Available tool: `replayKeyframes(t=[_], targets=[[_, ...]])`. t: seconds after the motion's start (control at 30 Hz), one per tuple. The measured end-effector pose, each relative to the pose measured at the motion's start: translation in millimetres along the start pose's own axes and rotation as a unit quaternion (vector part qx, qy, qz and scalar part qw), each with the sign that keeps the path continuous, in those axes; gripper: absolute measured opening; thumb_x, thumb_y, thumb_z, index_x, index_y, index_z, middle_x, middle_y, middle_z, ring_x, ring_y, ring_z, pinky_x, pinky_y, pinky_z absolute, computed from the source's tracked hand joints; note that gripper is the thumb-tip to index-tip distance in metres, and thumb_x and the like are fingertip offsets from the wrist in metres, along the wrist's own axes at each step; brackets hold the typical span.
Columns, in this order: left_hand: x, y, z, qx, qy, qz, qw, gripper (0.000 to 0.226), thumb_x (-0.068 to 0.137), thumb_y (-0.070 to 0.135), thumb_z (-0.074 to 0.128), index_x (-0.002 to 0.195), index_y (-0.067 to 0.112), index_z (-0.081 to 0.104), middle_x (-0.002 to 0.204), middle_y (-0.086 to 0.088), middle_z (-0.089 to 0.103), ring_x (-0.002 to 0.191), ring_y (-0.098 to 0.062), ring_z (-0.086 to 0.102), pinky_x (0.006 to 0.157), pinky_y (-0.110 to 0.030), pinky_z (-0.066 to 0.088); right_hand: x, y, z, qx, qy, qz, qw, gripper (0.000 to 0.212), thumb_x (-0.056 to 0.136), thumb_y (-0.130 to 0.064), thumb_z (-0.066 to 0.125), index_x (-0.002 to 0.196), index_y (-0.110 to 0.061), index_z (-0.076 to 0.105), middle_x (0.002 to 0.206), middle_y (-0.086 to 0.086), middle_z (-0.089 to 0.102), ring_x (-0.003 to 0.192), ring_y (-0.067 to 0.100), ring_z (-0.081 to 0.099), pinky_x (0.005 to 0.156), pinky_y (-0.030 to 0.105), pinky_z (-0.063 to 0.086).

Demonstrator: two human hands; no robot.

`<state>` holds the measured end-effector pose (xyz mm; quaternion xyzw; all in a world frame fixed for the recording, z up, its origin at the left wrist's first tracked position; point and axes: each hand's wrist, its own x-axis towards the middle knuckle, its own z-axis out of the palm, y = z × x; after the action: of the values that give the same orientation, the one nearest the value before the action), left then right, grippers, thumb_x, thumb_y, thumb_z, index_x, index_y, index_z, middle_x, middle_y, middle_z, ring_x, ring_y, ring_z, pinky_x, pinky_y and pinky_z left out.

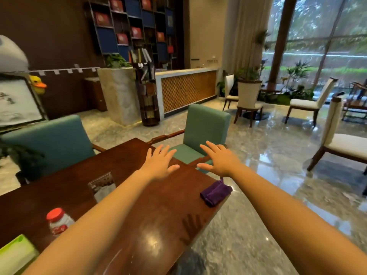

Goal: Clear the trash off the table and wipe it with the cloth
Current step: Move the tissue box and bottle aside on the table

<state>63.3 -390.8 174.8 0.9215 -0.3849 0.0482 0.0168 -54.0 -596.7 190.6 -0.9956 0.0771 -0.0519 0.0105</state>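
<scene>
A dark wooden table [123, 161] runs from the lower left toward the middle. A folded purple cloth [216, 193] lies at its right edge. A small white bottle with a red cap [59, 221] stands near the lower left, partly behind my left forearm. A green and white pack [15, 255] sits at the bottom left corner. A clear stand with a card [102, 185] is upright in the middle. My left hand [160, 162] and my right hand [220, 157] are stretched out above the table's far end, palms down, fingers spread, holding nothing.
Two teal armchairs stand at the table, one on the left [49, 141] and one beyond the far end [202, 132]. A marble floor [268, 155] opens to the right, with cream chairs [341, 139] farther off. A counter [186, 90] and shelves stand at the back.
</scene>
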Motion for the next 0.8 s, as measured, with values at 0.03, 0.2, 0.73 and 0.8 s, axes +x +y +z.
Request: replayKeyframes(t=[0.03,0.2,0.73,0.8], targets=[[-9,-9,3,0.003,-0.002,-0.012,1.0,0.068,0.091,0.059,0.032,0.148,0.027,0.013,0.16,-0.004,0.007,0.147,-0.027,-0.001,0.116,-0.056,0.002,5,-7,4,0.001,-0.002,-0.013,1.0,0.082,0.085,-0.069,0.036,0.15,-0.028,0.009,0.16,0.003,0.007,0.142,0.03,0.018,0.115,0.044,0.025],[-67,-61,8,0.004,-0.018,-0.084,0.996,0.065,0.091,0.058,0.033,0.147,0.028,0.017,0.159,-0.003,0.009,0.147,-0.025,0.0,0.116,-0.055,0.003,31,-64,29,0.03,-0.032,-0.083,0.996,0.08,0.086,-0.068,0.035,0.15,-0.028,0.009,0.16,0.004,0.008,0.143,0.032,0.018,0.115,0.046,0.024],[-289,-253,28,-0.011,-0.058,-0.372,0.926,0.064,0.091,0.058,0.033,0.147,0.028,0.02,0.159,-0.002,0.015,0.147,-0.025,0.007,0.117,-0.053,0.008,69,-342,77,0.087,-0.053,-0.375,0.921,0.086,0.083,-0.066,0.045,0.15,-0.022,0.013,0.16,0.003,0.012,0.143,0.027,0.023,0.116,0.041,0.023],[-310,-275,40,-0.016,-0.065,-0.387,0.92,0.065,0.091,0.059,0.031,0.147,0.028,0.019,0.159,-0.002,0.015,0.146,-0.025,0.008,0.117,-0.052,0.01,73,-370,86,0.092,-0.065,-0.395,0.912,0.089,0.081,-0.068,0.046,0.15,-0.021,0.013,0.16,0.003,0.012,0.142,0.026,0.023,0.117,0.041,0.023]])
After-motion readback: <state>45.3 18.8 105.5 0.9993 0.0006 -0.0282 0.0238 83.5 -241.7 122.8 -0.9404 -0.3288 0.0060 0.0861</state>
